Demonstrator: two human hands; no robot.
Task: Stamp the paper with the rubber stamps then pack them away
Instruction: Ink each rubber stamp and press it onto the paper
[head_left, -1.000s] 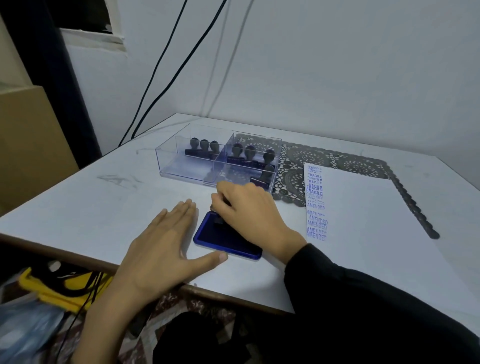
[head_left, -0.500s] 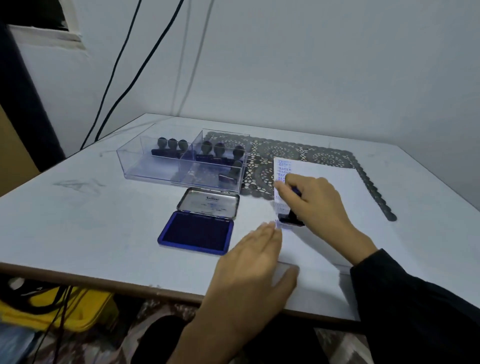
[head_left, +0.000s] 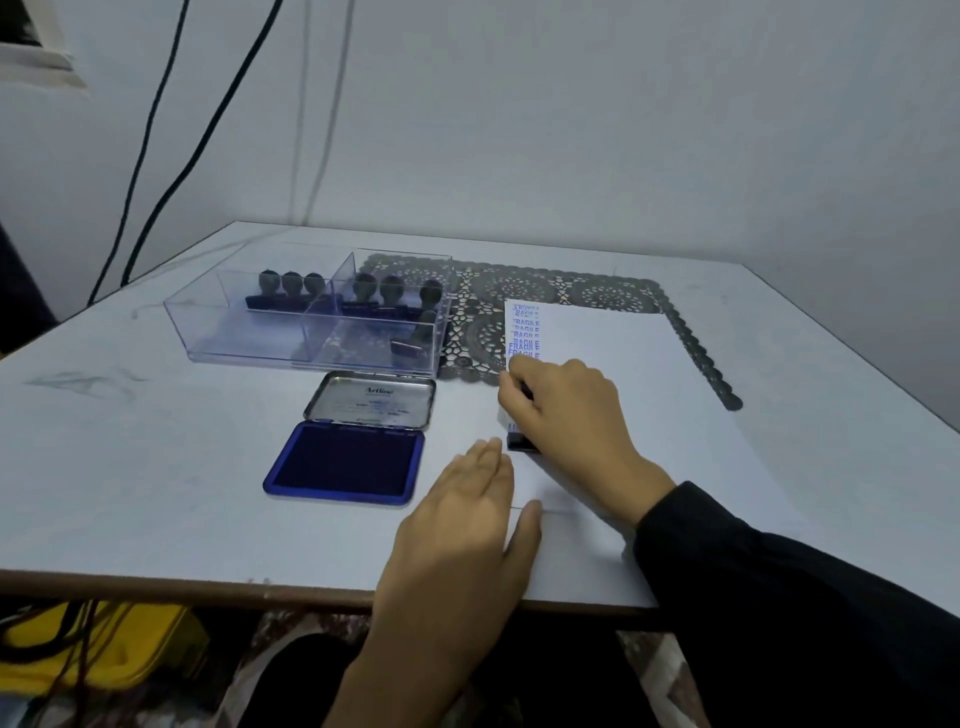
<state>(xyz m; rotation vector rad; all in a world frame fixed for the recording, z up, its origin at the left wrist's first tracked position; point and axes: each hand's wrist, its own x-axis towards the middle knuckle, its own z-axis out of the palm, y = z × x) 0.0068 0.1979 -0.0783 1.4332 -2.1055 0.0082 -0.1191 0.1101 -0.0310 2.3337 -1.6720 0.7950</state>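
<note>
in the head view, the ink pad's open metal lid (head_left: 370, 400) reads "artline" in dark script, and the white paper (head_left: 649, 389) carries a column of blue "fragile" prints (head_left: 524, 338) down its left edge, the topmost too smeared to read. the right hand (head_left: 566, 415) curls its fingers round a rubber stamp (head_left: 521, 441), whose dark rectangular base sits on the paper's left edge just below that column. the left hand (head_left: 462, 514) lies flat, fingers straight, over the paper's near left corner and the pale desk (head_left: 130, 441). the ink pad (head_left: 343, 462), deep blue in a glossy blue tray, lies just left of the paper. behind it, a clear plastic divided box (head_left: 234, 338) holds more stamps (head_left: 392, 288) with round grey knobs, beside a dark lace mat (head_left: 519, 286).
</note>
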